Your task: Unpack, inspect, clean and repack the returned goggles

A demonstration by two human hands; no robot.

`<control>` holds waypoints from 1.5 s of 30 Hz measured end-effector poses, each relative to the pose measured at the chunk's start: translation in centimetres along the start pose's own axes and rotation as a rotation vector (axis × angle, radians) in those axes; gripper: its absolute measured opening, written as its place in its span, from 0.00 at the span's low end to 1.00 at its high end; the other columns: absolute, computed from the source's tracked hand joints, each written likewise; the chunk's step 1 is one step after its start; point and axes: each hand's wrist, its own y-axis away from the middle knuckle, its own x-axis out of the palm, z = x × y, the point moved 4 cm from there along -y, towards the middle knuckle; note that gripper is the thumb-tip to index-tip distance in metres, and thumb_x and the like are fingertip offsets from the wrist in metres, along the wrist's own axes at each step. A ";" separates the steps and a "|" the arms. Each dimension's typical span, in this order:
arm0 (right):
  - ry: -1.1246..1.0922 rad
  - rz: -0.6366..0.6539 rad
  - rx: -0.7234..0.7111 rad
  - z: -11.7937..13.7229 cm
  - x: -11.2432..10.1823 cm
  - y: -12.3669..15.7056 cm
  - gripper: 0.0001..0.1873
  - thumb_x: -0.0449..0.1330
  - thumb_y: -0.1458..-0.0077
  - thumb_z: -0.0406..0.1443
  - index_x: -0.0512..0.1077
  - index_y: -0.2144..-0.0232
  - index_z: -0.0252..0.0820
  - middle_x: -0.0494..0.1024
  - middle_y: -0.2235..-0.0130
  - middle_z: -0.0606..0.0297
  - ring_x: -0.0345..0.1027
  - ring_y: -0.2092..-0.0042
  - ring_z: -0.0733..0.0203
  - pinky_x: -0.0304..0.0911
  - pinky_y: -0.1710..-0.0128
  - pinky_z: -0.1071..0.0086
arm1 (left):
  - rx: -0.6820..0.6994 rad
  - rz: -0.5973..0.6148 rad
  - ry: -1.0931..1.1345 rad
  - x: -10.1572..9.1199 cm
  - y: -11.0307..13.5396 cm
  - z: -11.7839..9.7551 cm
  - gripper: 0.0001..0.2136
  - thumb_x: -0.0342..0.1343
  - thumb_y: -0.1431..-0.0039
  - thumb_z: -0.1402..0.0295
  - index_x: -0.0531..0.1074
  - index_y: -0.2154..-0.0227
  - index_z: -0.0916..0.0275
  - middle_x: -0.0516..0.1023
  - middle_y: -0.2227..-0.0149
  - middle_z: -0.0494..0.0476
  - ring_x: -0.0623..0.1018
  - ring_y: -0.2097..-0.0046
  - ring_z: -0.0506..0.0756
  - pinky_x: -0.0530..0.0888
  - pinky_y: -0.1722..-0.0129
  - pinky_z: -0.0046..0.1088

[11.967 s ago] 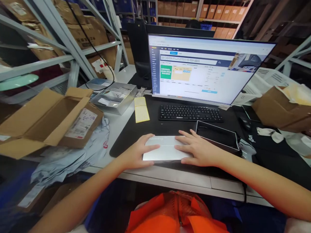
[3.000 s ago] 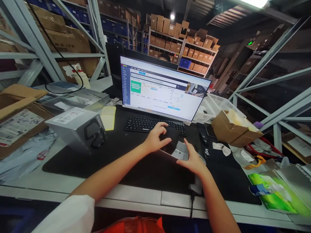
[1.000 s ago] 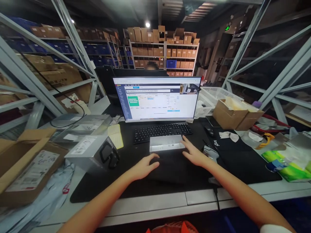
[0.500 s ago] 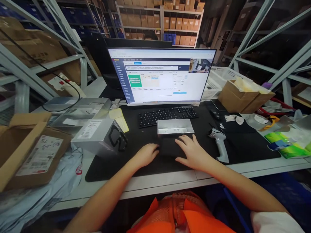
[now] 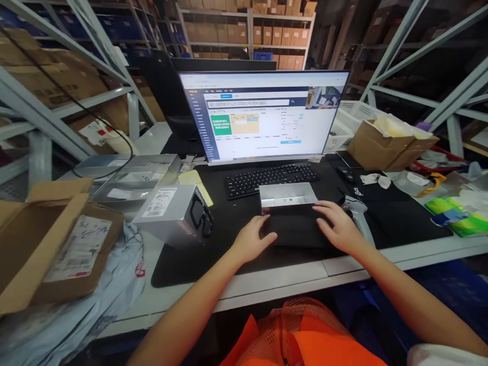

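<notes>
A silver box point(image 5: 288, 194) lies on the black desk mat, with a dark flat panel point(image 5: 292, 226) on its near side. My left hand point(image 5: 251, 240) is at the left edge of the panel, thumb apart from the fingers. At the right edge my right hand point(image 5: 341, 229) has its fingers stretched toward the box's near right corner. Both hands look open; whether the fingertips press on the box I cannot tell. Just beyond my right hand lies a grey-white barcode scanner point(image 5: 360, 216). A silver-grey carton with a goggles picture point(image 5: 177, 216) stands to the left.
Behind the box are a keyboard point(image 5: 270, 179) and a lit monitor point(image 5: 263, 122). An opened cardboard box point(image 5: 80, 244) and a grey plastic mailer bag point(image 5: 118, 284) crowd the left. To the right are a mouse point(image 5: 346, 174), a brown carton point(image 5: 377, 147) and a green pack point(image 5: 453, 216).
My right hand has moved from over the dark panel to its right edge. My left thumb has spread from the fingers. The view has shifted slightly, so the desk appears further right.
</notes>
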 end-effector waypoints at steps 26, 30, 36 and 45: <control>0.025 0.401 0.186 -1.9 -1.8 1.9 0.18 0.55 0.35 0.34 0.73 0.77 0.39 0.72 0.75 0.68 0.65 0.73 0.65 0.61 0.71 0.71 | 0.393 0.195 -0.453 2.8 -3.5 -8.7 0.27 0.52 0.33 0.52 0.64 0.35 0.56 0.66 0.33 0.62 0.67 0.37 0.66 0.64 0.41 0.50; 0.025 0.281 0.132 2.5 -0.8 -1.3 0.17 0.55 0.36 0.33 0.73 0.77 0.39 0.71 0.75 0.67 0.63 0.71 0.64 0.60 0.68 0.69 | 0.349 0.154 -0.432 3.3 -3.6 -8.9 0.26 0.55 0.35 0.53 0.66 0.37 0.56 0.67 0.35 0.64 0.67 0.38 0.67 0.64 0.43 0.51; 0.000 0.168 -0.077 8.6 2.2 -3.1 0.11 0.56 0.37 0.31 0.76 0.71 0.38 0.77 0.64 0.58 0.67 0.60 0.58 0.64 0.56 0.64 | 0.236 0.220 -0.402 3.0 -4.8 -8.7 0.11 0.52 0.35 0.68 0.77 0.56 0.59 0.79 0.54 0.62 0.74 0.52 0.64 0.68 0.53 0.45; 0.068 -0.019 0.056 4.6 0.0 3.6 0.08 0.58 0.35 0.37 0.72 0.66 0.40 0.74 0.65 0.61 0.65 0.60 0.55 0.61 0.59 0.61 | 0.231 0.176 -0.055 2.3 -4.9 -8.4 0.19 0.43 0.28 0.59 0.80 0.57 0.53 0.80 0.46 0.53 0.76 0.46 0.60 0.68 0.44 0.45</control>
